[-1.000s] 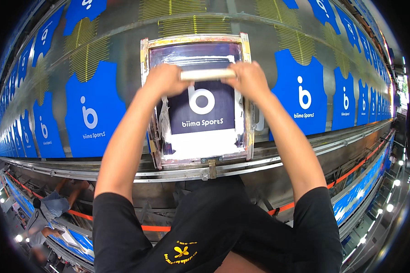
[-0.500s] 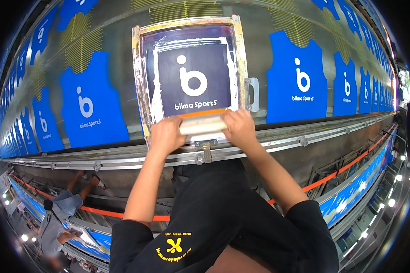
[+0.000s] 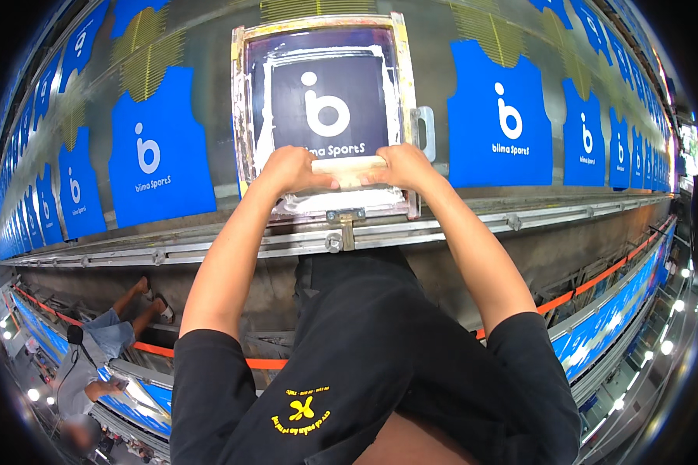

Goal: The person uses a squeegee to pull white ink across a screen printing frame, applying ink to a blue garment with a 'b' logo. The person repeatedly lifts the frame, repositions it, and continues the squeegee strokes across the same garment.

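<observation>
My left hand (image 3: 291, 170) and my right hand (image 3: 406, 167) are closed on the two ends of a pale-handled squeegee (image 3: 349, 165). My thumbs lie along its near side, pointing inward. The squeegee rests inside a screen-printing frame (image 3: 239, 116), at its near end, and covers part of the lettering on the dark stencil (image 3: 287, 101). White ink is smeared round the stencil and pooled on the near side of the squeegee. Its blade is hidden from view. A clear handle (image 3: 424, 133) stands on the frame's right side.
Blue cut shirt panels with white prints lie on the long table, one left (image 3: 159, 167) and one right (image 3: 500, 128) of the frame, with several beyond. A metal rail (image 3: 271, 246) with a bracket (image 3: 347, 225) runs along the near edge. Behind, another person (image 3: 81, 372) stands at a second table.
Both hands and the squeegee have moved a little away from me over the lettering. The squeegee's orange blade, seen before, is now hidden. The whole view has shifted slightly.
</observation>
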The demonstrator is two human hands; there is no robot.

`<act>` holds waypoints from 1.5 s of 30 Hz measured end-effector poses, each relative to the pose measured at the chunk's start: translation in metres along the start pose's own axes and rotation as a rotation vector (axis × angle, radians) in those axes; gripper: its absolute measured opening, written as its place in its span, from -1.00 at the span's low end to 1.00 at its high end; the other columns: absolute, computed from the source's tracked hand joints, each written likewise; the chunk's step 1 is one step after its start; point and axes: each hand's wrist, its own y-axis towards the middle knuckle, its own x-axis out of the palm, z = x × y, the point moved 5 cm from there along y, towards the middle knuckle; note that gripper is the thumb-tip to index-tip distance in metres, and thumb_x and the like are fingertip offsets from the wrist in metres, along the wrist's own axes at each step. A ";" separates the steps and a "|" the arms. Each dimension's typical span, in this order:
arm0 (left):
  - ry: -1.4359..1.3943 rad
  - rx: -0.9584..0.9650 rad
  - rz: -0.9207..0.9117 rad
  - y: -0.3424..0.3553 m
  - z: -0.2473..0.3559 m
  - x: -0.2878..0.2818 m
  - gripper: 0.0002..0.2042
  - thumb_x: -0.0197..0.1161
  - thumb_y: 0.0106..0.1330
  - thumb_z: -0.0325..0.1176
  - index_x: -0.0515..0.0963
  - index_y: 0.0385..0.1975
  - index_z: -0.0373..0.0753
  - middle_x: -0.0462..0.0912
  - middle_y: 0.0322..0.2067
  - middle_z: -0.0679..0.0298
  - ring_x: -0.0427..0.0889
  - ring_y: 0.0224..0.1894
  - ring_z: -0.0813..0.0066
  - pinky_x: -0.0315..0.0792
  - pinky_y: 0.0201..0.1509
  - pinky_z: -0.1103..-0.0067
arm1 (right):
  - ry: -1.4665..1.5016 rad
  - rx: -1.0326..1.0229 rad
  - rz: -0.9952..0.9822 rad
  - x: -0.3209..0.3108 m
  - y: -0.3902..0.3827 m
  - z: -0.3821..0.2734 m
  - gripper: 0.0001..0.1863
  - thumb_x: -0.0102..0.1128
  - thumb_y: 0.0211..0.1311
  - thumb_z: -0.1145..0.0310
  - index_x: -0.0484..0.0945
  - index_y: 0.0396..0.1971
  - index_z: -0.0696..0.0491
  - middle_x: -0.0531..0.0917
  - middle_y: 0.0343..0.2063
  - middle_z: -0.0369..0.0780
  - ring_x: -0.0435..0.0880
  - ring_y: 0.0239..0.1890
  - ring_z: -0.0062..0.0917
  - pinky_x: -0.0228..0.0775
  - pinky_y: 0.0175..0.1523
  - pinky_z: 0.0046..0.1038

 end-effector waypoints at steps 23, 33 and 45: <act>0.043 0.270 0.306 0.110 -0.032 -0.182 -0.64 0.42 0.29 -0.31 0.70 0.11 0.00 0.81 -0.06 0.19 0.73 0.07 0.04 0.57 0.14 0.23 | 1.044 0.453 0.639 -0.043 0.012 0.076 -0.60 0.38 0.48 0.09 0.69 0.06 0.11 0.58 -0.49 -0.43 0.34 -0.60 -0.80 0.08 -0.53 -0.61; -0.147 0.460 0.549 -0.088 -0.015 0.009 -0.44 0.30 0.08 -0.62 0.65 0.17 -0.12 0.72 0.13 0.14 0.66 0.15 0.04 0.57 0.21 0.21 | 0.984 0.401 0.763 -0.060 0.003 0.066 -0.65 0.39 0.45 0.14 0.74 -0.01 0.13 0.72 -0.37 -0.29 0.55 -0.46 -0.69 0.33 -0.41 -0.54; -0.034 0.300 0.547 -0.198 -0.143 -0.012 -0.37 0.31 0.08 -0.60 0.59 0.26 -0.09 0.67 0.24 0.27 0.57 0.33 0.21 0.45 0.37 0.22 | 0.797 0.099 1.086 -0.002 0.054 -0.090 -0.68 0.35 0.49 0.20 0.74 -0.07 0.18 0.76 -0.18 -0.22 0.64 -0.13 -0.56 0.48 0.05 -0.46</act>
